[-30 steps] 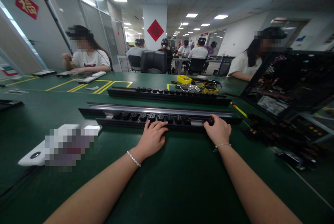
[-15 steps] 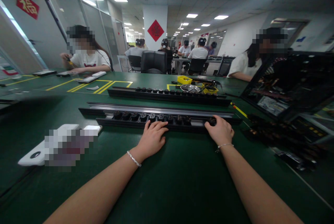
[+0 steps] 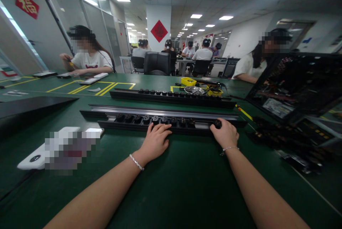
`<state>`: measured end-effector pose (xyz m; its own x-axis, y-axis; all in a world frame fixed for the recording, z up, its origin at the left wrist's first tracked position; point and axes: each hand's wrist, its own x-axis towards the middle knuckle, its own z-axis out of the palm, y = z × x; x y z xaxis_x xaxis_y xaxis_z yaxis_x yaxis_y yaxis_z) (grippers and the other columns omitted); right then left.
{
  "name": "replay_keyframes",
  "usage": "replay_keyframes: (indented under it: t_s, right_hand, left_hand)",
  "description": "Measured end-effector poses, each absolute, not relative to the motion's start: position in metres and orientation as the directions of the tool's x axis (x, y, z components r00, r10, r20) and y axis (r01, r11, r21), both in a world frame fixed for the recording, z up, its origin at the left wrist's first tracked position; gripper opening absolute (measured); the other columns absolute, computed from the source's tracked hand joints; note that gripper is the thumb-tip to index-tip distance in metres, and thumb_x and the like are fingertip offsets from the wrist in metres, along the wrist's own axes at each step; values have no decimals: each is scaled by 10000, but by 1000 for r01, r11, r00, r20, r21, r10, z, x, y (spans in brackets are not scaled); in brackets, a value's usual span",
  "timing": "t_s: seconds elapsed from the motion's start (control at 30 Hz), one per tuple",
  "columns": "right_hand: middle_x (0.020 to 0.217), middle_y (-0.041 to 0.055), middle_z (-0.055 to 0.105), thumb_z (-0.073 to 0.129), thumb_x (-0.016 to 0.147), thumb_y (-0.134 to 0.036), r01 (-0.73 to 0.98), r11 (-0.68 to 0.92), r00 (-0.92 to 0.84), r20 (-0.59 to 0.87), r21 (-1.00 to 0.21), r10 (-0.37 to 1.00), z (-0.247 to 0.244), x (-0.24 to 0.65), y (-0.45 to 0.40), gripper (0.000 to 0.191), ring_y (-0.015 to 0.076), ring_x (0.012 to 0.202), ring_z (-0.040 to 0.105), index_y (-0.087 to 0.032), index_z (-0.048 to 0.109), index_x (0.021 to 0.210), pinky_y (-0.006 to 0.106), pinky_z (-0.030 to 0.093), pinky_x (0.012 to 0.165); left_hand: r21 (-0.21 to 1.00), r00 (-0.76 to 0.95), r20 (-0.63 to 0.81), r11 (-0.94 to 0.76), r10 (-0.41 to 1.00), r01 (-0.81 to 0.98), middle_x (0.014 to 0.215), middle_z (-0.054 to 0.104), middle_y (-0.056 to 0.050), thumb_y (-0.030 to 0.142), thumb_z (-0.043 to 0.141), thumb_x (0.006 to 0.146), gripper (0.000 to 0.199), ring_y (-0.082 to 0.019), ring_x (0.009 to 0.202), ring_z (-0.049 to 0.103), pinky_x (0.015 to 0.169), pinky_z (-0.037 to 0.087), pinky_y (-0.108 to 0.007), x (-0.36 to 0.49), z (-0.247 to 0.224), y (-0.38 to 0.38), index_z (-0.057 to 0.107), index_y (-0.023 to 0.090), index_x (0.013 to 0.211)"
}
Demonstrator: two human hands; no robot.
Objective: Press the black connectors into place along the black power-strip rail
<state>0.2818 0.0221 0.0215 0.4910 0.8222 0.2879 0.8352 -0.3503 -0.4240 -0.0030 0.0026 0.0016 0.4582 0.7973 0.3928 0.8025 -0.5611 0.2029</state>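
Observation:
A long black rail (image 3: 128, 127) lies across the green table, with several round black parts (image 3: 146, 119) in a row inside it. My left hand (image 3: 155, 140) rests its spread fingertips on the rail's near edge, beside the middle parts. Near the rail's right end, my right hand (image 3: 225, 133) grips a round black part (image 3: 218, 124) between thumb and fingers. A bare silvery stretch of channel (image 3: 202, 125) shows between that part and the row. Directly behind lies another long rail (image 3: 93, 109).
Farther back is a third rail (image 3: 120, 95) with round parts, near a metal bowl (image 3: 194, 90) and a yellow bin (image 3: 188, 81). White devices (image 3: 32, 157) lie at left. Dark pieces (image 3: 296, 140) and a big open black frame (image 3: 301, 86) stand at right. People sit beyond.
A dark, flat, long object has come into view at the left edge of the table. Both of my hands have stayed in practically the same place.

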Motion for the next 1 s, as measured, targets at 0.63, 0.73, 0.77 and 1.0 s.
replay_keyframes:
  t_s: [0.63, 0.73, 0.77, 1.0]
  right_hand:
    - [1208, 97, 564, 454, 766, -362, 838, -332, 491, 334, -432, 805, 18, 293, 24, 465, 283, 1094, 499, -206, 550, 1193, 428, 393, 930]
    - [1210, 101, 562, 458, 767, -363, 838, -333, 491, 331, -432, 806, 18, 293, 24, 469, 284, 1097, 498, -205, 547, 1199, 428, 396, 929]
    - [1212, 102, 561, 459, 767, -362, 838, -332, 491, 331, -434, 806, 17, 294, 24, 469, 284, 1098, 497, -204, 546, 1200, 428, 396, 930]
    - [1225, 105, 543, 467, 767, -345, 815, -341, 518, 327, -469, 790, 17, 297, 25, 469, 278, 1106, 488, -209, 542, 1210, 419, 396, 926]
  left_hand:
    - [196, 456, 397, -559, 797, 806, 1360, 501, 19, 222, 497, 803, 331, -231, 1254, 403, 1100, 169, -567, -3, 1, 2, 573, 300, 1115]
    - [195, 457, 395, -559, 797, 806, 1364, 498, 11, 227, 504, 801, 330, -235, 1257, 400, 1102, 167, -564, -3, 1, 2, 576, 297, 1115]
    - [195, 459, 394, -560, 796, 805, 1364, 498, 8, 227, 502, 802, 330, -236, 1258, 399, 1103, 166, -564, -3, 1, 2, 576, 296, 1116]
    - [197, 455, 394, -557, 798, 807, 1360, 501, 10, 227, 497, 803, 334, -237, 1259, 401, 1102, 168, -566, -2, 1, 2, 575, 305, 1118]
